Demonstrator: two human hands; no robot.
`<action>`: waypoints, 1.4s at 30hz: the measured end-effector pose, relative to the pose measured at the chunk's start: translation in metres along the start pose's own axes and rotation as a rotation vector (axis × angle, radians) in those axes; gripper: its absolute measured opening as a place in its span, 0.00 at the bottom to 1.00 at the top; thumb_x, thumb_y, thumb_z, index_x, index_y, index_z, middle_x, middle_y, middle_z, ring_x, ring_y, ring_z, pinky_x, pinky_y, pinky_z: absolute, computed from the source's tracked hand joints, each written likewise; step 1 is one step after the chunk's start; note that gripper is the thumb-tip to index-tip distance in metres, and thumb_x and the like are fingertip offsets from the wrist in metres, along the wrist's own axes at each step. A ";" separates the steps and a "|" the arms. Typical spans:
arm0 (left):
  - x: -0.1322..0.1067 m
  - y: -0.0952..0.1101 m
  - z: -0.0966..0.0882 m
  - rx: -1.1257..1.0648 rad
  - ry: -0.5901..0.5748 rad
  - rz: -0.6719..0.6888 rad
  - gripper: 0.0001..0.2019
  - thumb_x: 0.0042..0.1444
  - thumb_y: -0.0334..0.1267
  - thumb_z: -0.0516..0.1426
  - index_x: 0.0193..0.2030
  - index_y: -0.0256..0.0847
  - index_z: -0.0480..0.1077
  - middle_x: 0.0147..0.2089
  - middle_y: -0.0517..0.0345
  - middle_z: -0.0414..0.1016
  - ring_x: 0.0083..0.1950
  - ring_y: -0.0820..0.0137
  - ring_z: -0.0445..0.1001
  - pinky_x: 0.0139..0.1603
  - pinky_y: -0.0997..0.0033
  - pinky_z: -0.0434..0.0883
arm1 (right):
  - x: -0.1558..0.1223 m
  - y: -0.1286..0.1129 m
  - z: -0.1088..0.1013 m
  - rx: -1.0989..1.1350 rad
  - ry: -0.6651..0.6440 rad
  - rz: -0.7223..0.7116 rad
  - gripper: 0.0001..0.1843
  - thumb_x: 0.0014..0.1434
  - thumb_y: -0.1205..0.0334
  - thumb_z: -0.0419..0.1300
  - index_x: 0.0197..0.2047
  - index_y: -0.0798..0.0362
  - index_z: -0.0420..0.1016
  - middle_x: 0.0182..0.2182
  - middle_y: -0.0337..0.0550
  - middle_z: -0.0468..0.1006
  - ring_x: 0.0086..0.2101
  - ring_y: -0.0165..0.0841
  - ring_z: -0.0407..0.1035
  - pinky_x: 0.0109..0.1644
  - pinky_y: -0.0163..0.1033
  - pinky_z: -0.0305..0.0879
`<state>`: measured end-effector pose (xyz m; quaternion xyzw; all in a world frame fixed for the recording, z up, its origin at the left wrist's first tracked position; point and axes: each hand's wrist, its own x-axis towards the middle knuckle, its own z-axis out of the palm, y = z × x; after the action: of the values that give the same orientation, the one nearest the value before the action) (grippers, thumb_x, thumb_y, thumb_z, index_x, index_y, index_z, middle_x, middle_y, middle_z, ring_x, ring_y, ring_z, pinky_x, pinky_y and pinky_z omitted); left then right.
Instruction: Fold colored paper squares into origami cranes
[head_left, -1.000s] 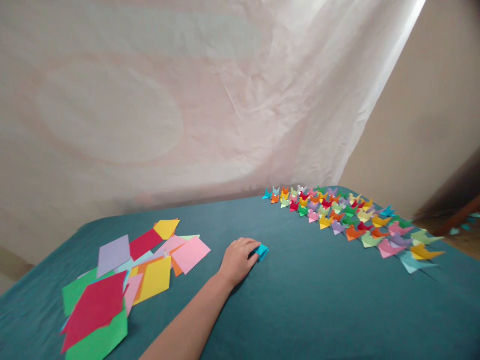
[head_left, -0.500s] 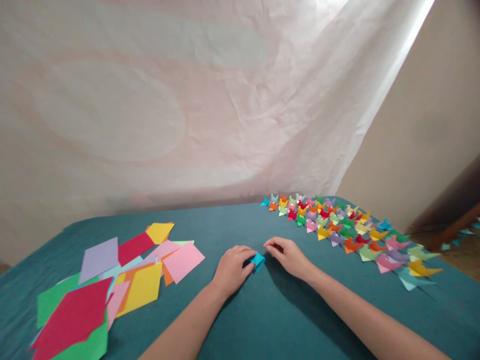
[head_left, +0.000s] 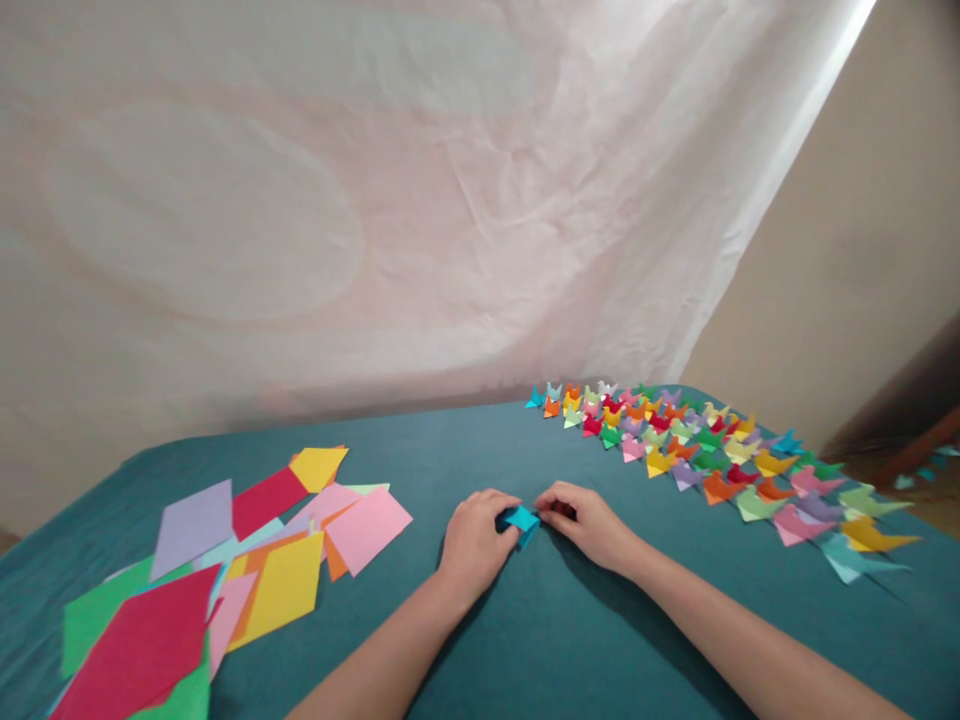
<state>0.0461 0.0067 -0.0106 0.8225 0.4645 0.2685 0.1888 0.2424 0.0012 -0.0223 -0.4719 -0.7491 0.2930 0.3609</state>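
Observation:
A small piece of folded blue paper (head_left: 523, 520) is held just above the table at its middle. My left hand (head_left: 477, 540) pinches its left side between thumb and fingers, which cover part of the folds. From the other side, my right hand (head_left: 589, 522) has thumb and forefinger closed at the paper's right tip. The exact contact there is small and partly hidden by the fingertips.
Loose paper squares in several colours, among them a red sheet (head_left: 142, 640) and a yellow sheet (head_left: 283, 588), overlap on the left. Rows of folded paper birds (head_left: 660, 462) stand at the right. A pale cloth (head_left: 420, 230) hangs behind the teal-covered table (head_left: 420, 450).
My right hand's fingertips have closed in on the blue paper, reaching its right tip. My left hand keeps its pinch on the paper. The view has shifted slightly.

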 end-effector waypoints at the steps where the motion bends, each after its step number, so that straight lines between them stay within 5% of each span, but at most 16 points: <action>1: 0.000 0.000 0.000 -0.005 0.001 0.003 0.14 0.49 0.31 0.57 0.44 0.45 0.73 0.44 0.59 0.75 0.47 0.64 0.70 0.49 0.67 0.65 | 0.000 0.000 0.000 0.000 -0.002 0.000 0.06 0.56 0.68 0.57 0.36 0.53 0.75 0.29 0.39 0.72 0.29 0.30 0.65 0.34 0.34 0.61; 42: -0.002 -0.002 0.002 0.001 0.017 0.006 0.16 0.52 0.35 0.58 0.49 0.44 0.70 0.48 0.57 0.74 0.49 0.63 0.69 0.52 0.63 0.64 | 0.006 -0.008 0.009 -0.096 0.018 0.041 0.06 0.57 0.63 0.58 0.34 0.52 0.78 0.28 0.40 0.74 0.30 0.31 0.66 0.35 0.35 0.59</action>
<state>0.0453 0.0061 -0.0138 0.8216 0.4638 0.2760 0.1838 0.2296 0.0028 -0.0193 -0.5067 -0.7493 0.2597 0.3382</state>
